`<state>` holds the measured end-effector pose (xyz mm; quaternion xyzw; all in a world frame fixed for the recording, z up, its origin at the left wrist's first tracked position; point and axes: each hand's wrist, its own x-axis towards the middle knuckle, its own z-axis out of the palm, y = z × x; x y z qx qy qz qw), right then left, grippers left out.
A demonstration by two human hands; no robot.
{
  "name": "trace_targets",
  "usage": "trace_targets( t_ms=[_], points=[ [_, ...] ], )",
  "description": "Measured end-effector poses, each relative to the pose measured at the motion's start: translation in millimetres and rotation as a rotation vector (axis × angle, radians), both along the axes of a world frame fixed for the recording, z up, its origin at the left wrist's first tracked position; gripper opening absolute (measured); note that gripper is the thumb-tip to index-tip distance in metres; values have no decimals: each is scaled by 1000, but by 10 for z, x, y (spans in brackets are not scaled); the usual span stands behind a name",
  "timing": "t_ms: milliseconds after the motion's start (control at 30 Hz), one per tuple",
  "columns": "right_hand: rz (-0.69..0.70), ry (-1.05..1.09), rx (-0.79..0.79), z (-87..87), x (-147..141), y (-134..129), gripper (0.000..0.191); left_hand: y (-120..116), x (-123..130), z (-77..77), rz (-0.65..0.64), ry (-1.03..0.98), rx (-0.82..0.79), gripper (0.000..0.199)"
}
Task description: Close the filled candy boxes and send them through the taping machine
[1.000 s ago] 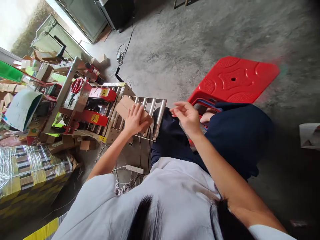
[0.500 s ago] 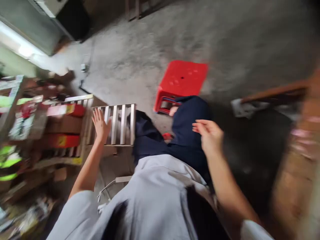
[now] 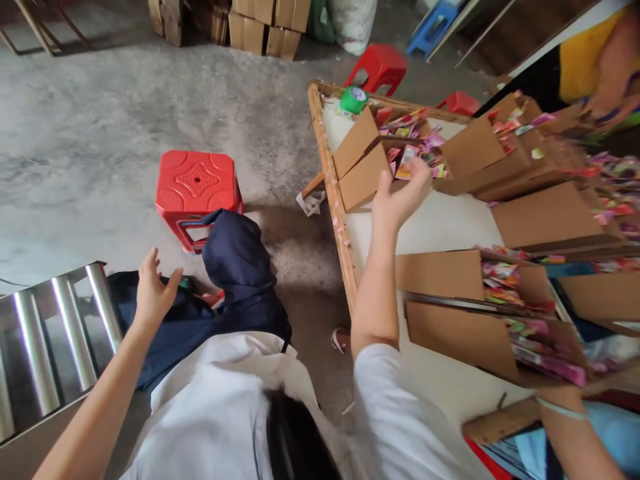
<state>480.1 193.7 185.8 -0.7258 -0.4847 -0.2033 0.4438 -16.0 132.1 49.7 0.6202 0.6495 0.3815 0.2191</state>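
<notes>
My right hand (image 3: pixel 401 195) is stretched over the table edge, fingers apart, at a cardboard box (image 3: pixel 364 175) filled with small colourful packets (image 3: pixel 407 160). Its fingertips overlap the packets in my view; whether they touch cannot be made out. Nothing shows in its grasp. My left hand (image 3: pixel 154 288) hangs in the air with thumb and fingers spread, holding nothing. It is above my dark trouser leg, beside the metal roller conveyor (image 3: pixel 37 353). A roll of green tape (image 3: pixel 354 100) sits at the table's far corner.
The white table (image 3: pixel 430 223) with a wooden rim carries several open boxes of packets. A red stool (image 3: pixel 197 183) stands before my knees. Co-workers' arms show at the far right (image 3: pixel 613 73) and lower right (image 3: pixel 575 427). Stacked cartons (image 3: pixel 270 23) stand behind.
My view has swung right, bringing the table and boxes into sight. My right hand has gone from beside my leg out to the box. The left has come away from above the rollers.
</notes>
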Motion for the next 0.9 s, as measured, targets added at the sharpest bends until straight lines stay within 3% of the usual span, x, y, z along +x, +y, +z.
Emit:
trace_targets(
  t_ms=[133, 233, 333, 400, 533, 633, 733, 833, 900],
  points=[
    [-150, -26, -356, 66, 474, 344, 31, 79, 391, 218, -113, -160, 7, 71],
    [-181, -19, -407, 83, 501, 190, 27, 78, 787, 403, -263, -321, -67, 58],
    [-197, -95, -332, 110, 440, -312, 21, 52, 1265, 487, -459, -523, -275, 61],
    [-204, -165, -277, 167, 379, -742, 24, 58, 1664, 467, -569, -680, -506, 70],
    [-172, -278, -158, 420, 94, -1578, 41, 99, 2553, 384, -588, -917, -1058, 82],
    [-36, -332, -116, 627, -304, -2044, 50, 80, 2991, 428, -604, -1129, -1244, 84],
    [217, -345, -134, 745, -722, -2284, 50, 12, 3005, 517, -666, -1355, -1259, 67],
    [464, -318, -110, 805, -1045, -2282, 36, -76, 2675, 531, -689, -1418, -1149, 39],
    [642, -304, -101, 831, -1230, -2163, 25, -112, 2353, 488, -620, -1394, -983, 33]
  ],
)
